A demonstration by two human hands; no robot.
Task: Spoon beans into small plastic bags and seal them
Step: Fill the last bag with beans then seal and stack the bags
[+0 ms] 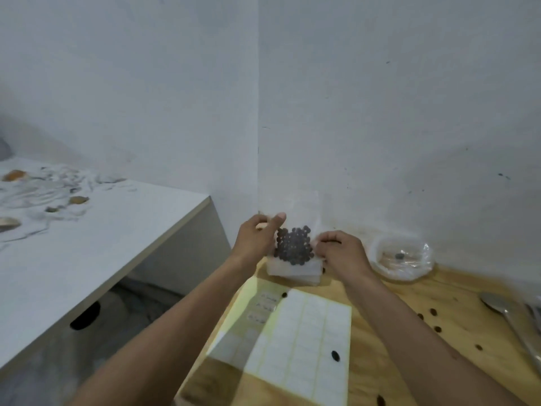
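A small clear plastic bag (295, 244) filled with dark beans is held up above the far end of the wooden table (404, 341). My left hand (257, 238) pinches the bag's left edge, thumb up near its top. My right hand (341, 250) pinches the right edge with curled fingers. Under the bag lies a stack of empty clear bags (292, 272). A metal spoon (509, 315) lies at the table's right edge. Loose beans (335, 356) are scattered over the table.
A sheet of white labels (304, 344) lies on the table in front of me. A clear bowl in plastic wrap (402, 259) stands at the back right by the wall. A white bench (87, 244) with cloth and small items stands to the left.
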